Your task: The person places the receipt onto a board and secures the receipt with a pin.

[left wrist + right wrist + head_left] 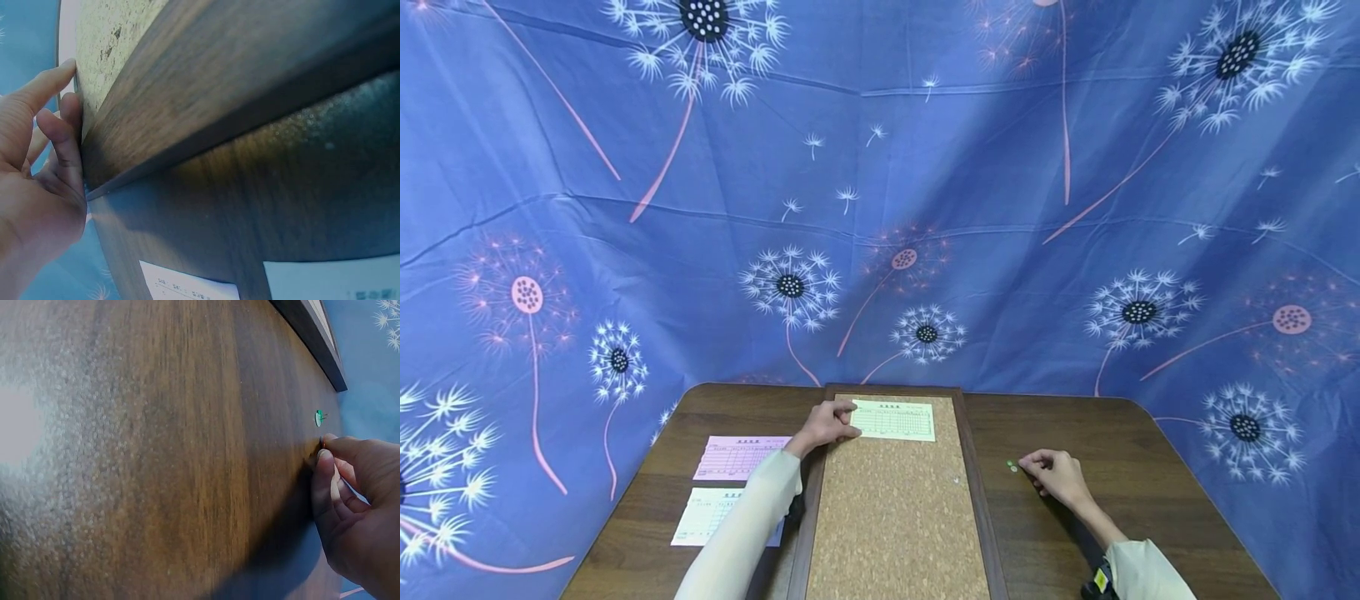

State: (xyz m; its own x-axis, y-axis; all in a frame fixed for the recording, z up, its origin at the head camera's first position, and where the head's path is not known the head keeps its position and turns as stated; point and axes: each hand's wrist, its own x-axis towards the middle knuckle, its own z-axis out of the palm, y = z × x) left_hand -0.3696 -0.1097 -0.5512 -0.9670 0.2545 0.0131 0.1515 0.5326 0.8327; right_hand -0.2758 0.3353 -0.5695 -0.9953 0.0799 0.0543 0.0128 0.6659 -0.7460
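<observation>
A green printed form (892,420) lies at the top of a framed cork board (895,517). My left hand (827,423) touches the form's left edge with its thumb and forefinger; the thumb (53,81) reaches over the frame in the left wrist view. To the right of the board, my right hand (1060,477) is low over the table. Its thumb and forefinger pinch a small thumbtack (322,444), mostly hidden by the fingertips. Close by on the table are green thumbtacks (1012,467); one green thumbtack (319,418) shows its pin in the right wrist view.
Left of the board lie a pink form (737,458) and, nearer, a white-blue form (703,517), partly behind my left sleeve. A small pale object (957,479) sits on the cork's right side. Behind the wooden table (1112,433) hangs a blue dandelion-print cloth (880,167).
</observation>
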